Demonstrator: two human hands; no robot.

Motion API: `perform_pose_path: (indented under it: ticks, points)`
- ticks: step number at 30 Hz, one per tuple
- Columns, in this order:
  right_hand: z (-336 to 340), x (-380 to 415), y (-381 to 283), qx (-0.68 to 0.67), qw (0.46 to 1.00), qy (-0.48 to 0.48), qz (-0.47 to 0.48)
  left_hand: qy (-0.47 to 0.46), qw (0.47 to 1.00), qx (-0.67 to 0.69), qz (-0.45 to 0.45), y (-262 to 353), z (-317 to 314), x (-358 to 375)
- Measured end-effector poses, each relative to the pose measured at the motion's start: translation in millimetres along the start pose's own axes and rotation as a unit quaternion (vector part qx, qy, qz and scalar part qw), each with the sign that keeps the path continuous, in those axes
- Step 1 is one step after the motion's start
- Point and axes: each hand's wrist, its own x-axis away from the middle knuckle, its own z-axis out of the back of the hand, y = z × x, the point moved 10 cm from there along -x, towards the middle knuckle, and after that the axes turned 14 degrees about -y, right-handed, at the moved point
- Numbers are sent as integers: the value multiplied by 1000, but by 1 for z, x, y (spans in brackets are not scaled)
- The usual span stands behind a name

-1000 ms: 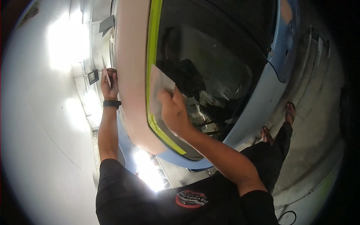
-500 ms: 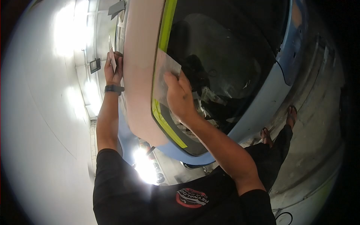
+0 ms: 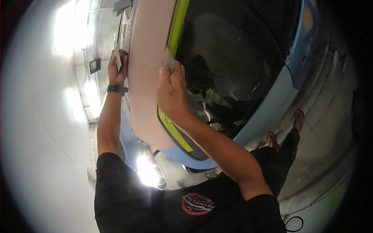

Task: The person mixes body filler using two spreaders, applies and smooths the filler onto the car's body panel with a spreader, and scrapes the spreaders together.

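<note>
My right hand (image 3: 172,91) pinches a thin translucent sheet (image 3: 168,61) at the glass edge, over the yellow-green tape (image 3: 177,29). The sheet is seen nearly edge-on. More of the tape runs along the lower corner of the dark car window (image 3: 237,50). At the left, beyond the pinkish body panel (image 3: 149,58), my left hand (image 3: 117,70) holds a thin pale sheet (image 3: 118,59) upright between thumb and fingers. A dark band circles that wrist.
Blue body paint (image 3: 258,116) borders the window below and to the right. A small floodlight (image 3: 94,66) and bright lamps are at the left. My feet in sandals are on the concrete floor (image 3: 322,128). A dark cable loop (image 3: 294,224) lies at the lower right.
My right hand has moved left from over the glass to the taped edge, and its sheet has turned from flat to nearly edge-on. My left hand has hardly moved.
</note>
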Motion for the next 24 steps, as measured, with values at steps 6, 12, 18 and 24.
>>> perform_pose_path:
  ticks: [6, 12, 18, 24]
  points:
    - [-14, 25, -15, -17, 997, -50, 65, -34, 998, 50, 23, -2, 4, -2]
    - [11, 19, 17, -103, 993, -30, 39, -24, 998, 51, 30, -1, 6, -1]
    - [10, 15, 26, -86, 996, -33, 7, -33, 992, 112, 51, -10, -2, -1]
    - [6, 13, 26, -69, 997, -14, 22, -28, 996, 74, 34, -4, 4, -1]
